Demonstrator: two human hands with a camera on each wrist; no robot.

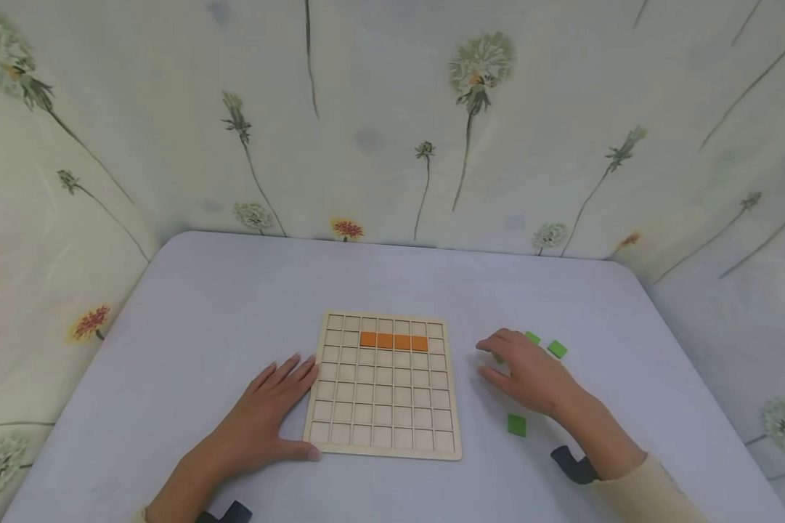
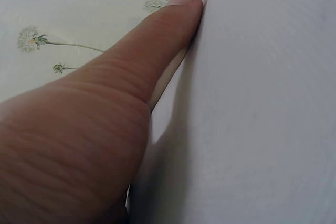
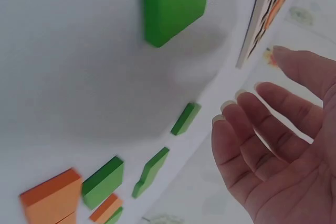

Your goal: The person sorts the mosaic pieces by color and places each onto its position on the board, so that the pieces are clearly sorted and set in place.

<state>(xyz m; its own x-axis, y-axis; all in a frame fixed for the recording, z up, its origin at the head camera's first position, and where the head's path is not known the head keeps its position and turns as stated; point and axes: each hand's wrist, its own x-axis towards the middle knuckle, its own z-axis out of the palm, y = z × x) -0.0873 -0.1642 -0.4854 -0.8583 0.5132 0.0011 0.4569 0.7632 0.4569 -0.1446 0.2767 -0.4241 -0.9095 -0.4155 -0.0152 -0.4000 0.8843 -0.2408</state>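
A square wooden grid board lies on the table, with a row of orange tiles in its upper part. Spread along the board's left side is my left hand, its fingertips at the edge and its thumb at the lower left corner. To the right of the board, my right hand hovers over loose tiles with fingers loosely bent and an empty palm. One green tile lies nearer me, another green tile beyond the hand. The right wrist view shows more green tiles and orange tiles, partly hidden by the hand in the head view.
A white cloth covers the table. Behind and beside it hangs a flower-printed curtain. Dark straps show at both wrists.
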